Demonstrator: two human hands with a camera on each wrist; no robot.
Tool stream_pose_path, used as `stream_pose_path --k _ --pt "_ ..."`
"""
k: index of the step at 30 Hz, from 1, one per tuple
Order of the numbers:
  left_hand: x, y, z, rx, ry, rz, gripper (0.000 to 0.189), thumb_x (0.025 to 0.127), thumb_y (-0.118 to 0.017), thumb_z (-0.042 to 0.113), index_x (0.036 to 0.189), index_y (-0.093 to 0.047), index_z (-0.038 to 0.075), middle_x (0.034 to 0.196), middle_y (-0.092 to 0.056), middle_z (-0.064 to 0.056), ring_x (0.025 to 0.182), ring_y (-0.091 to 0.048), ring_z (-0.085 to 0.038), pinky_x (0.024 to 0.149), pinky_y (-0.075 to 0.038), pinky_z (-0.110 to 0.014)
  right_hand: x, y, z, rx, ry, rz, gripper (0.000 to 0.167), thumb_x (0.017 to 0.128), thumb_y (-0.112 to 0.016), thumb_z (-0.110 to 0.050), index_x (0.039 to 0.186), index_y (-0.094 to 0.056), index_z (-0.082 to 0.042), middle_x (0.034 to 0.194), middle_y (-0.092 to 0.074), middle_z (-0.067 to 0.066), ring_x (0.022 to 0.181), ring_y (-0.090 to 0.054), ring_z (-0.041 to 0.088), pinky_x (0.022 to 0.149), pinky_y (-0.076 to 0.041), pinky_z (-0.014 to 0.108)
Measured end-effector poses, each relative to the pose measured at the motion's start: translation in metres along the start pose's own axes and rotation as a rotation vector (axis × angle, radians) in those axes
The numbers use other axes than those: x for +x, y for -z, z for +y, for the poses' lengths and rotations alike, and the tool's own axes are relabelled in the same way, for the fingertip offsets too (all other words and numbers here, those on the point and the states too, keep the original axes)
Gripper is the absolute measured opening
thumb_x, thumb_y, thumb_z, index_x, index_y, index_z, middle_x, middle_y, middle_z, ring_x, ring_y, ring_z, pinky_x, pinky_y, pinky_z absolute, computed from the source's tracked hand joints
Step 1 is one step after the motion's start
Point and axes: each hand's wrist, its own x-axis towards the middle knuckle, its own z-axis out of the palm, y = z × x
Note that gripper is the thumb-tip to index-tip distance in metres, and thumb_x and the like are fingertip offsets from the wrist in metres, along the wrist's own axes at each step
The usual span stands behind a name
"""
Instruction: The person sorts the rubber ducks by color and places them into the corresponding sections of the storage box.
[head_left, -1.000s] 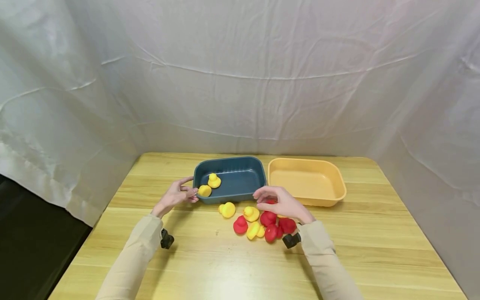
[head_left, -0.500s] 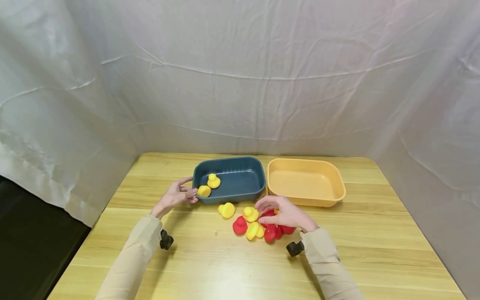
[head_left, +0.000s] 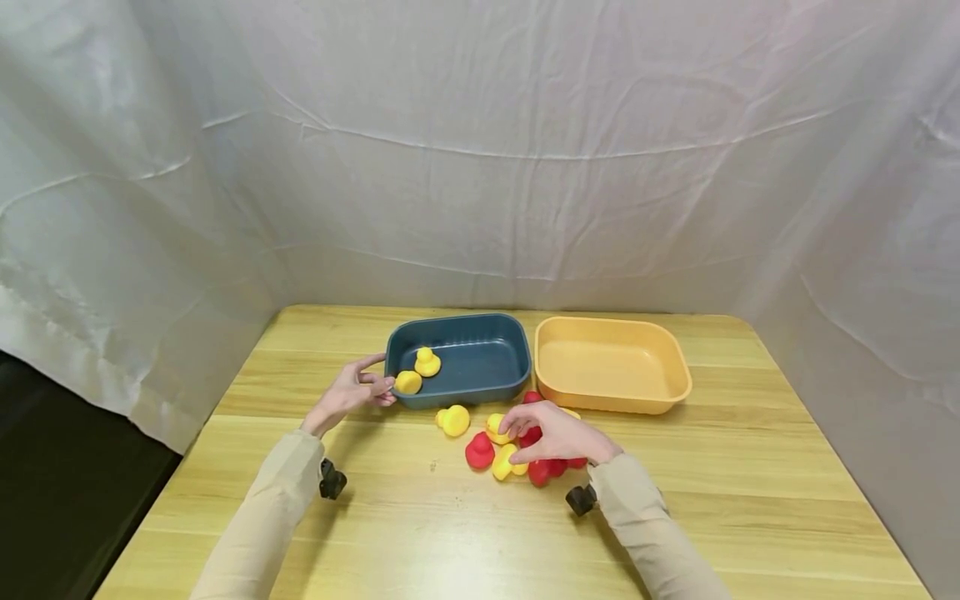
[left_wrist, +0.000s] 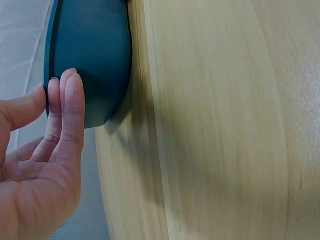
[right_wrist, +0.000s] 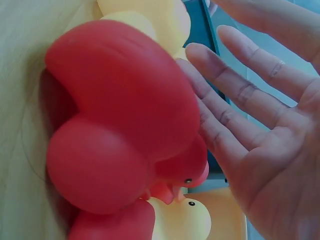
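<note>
My left hand [head_left: 354,393] pinches the left end wall of a dark blue plastic bin [head_left: 480,393]; in the left wrist view several fingers [left_wrist: 72,107] lie on its outer side. Two yellow rubber ducks, one upright duck [head_left: 427,362] and one tipped duck [head_left: 408,382], are in this bin. My right hand [head_left: 555,429] is over a pile of ducks, its fingers spread and bent downward. Its thumb tip overlaps a yellow duck [head_left: 505,461], and its fingertips overlap another yellow duck [head_left: 495,427]. A large red duck [right_wrist: 120,90] fills the right wrist view beside the fingers.
An orange bin [head_left: 611,404] stands right of the blue one. A yellow duck [head_left: 453,421] and a red duck [head_left: 480,451] lie at the pile's left, on the wooden table [head_left: 420,533]. White cloth [head_left: 480,208] hangs behind and at both sides.
My right hand has come down from beside the blue bin's front right corner and moved toward the front of the pile, over the yellow ducks. The left hand has kept its place.
</note>
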Motion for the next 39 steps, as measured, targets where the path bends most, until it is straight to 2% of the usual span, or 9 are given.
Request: stream_pose_path --k 10,15,25,32,39 --pt "0.000 0.000 0.001 -0.006 0.002 -0.004 0.070 0.101 -0.057 0.005 0.156 -0.017 -0.010 0.092 -0.073 -0.009 0.082 -0.074 -0.016 0.088 -0.063 -0.045 0.010 -0.005 -0.002 -0.097 -0.079 -0.053 0.037 0.079 -0.088 -0.028 0.104 -0.069 -0.008 0.100 -0.072 0.004 0.091 -0.065 0.013 0.088 -0.059 0.027" --pt "0.000 0.000 0.001 -0.034 0.008 -0.009 0.071 0.101 -0.057 0.002 0.157 -0.015 -0.009 0.092 -0.071 -0.008 0.081 -0.072 -0.014 0.088 -0.064 -0.042 0.014 -0.005 -0.002 -0.121 -0.061 -0.065 0.034 0.078 -0.088 -0.026 0.098 -0.068 -0.008 0.095 -0.071 0.003 0.087 -0.064 0.014 0.084 -0.059 0.027" --pt "0.000 -0.001 0.001 -0.032 0.008 -0.006 0.070 0.101 -0.057 0.002 0.157 -0.016 -0.009 0.094 -0.071 -0.010 0.079 -0.072 -0.011 0.087 -0.064 -0.040 0.018 -0.008 -0.002 -0.089 -0.099 -0.119 0.032 0.076 -0.090 -0.023 0.094 -0.066 -0.011 0.093 -0.071 -0.002 0.091 -0.066 0.009 0.089 -0.056 0.028" --pt "0.000 -0.001 0.001 -0.034 0.010 -0.004 0.070 0.101 -0.057 0.002 0.157 -0.016 -0.009 0.094 -0.071 -0.009 0.080 -0.072 -0.012 0.087 -0.064 -0.040 0.019 -0.008 -0.003 -0.057 -0.117 -0.138 0.031 0.076 -0.089 -0.019 0.094 -0.066 -0.008 0.093 -0.072 0.001 0.090 -0.066 0.011 0.088 -0.055 0.024" --pt "0.000 -0.001 0.002 -0.037 0.015 -0.005 0.071 0.101 -0.057 0.002 0.157 -0.015 -0.008 0.093 -0.071 -0.008 0.081 -0.072 -0.013 0.087 -0.064 -0.040 0.018 -0.007 -0.003 -0.048 -0.087 -0.122 0.030 0.075 -0.090 -0.020 0.091 -0.067 -0.012 0.090 -0.072 -0.004 0.088 -0.065 0.005 0.089 -0.056 0.025"
